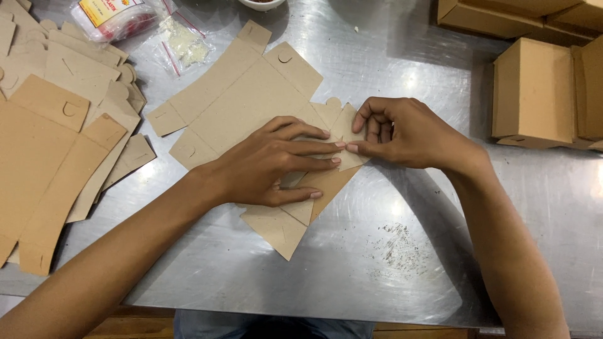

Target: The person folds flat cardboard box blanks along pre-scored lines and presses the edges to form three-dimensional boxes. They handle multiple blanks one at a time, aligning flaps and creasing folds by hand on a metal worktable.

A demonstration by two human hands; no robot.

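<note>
Head view: a flat die-cut cardboard box blank [242, 103] is spread on the steel table [389, 251], just in front of the person. The left hand [270, 166] is laid flat on the blank's near end, fingers spread and pressing the panel down. The right hand [411, 135] is closed in a pinch on a small corner flap [347, 125], which is raised and bent toward the left fingertips.

For a clean fold, the panel is best kept pinned flat while the flap is turned along its scored crease, so that the board is not buckled and the tab is brought square to its slot.

To the left, a stack of unfolded blanks [56, 132] is fanned out on the table. At the right edge, folded brown boxes [543, 94] are gathered, closed, so their insides cannot be seen. At the top, a clear plastic bag [182, 44] holds something pale and crumbly, and a second packet [116, 16] holds red contents. A white bowl [260, 4] is only partly in view.
</note>
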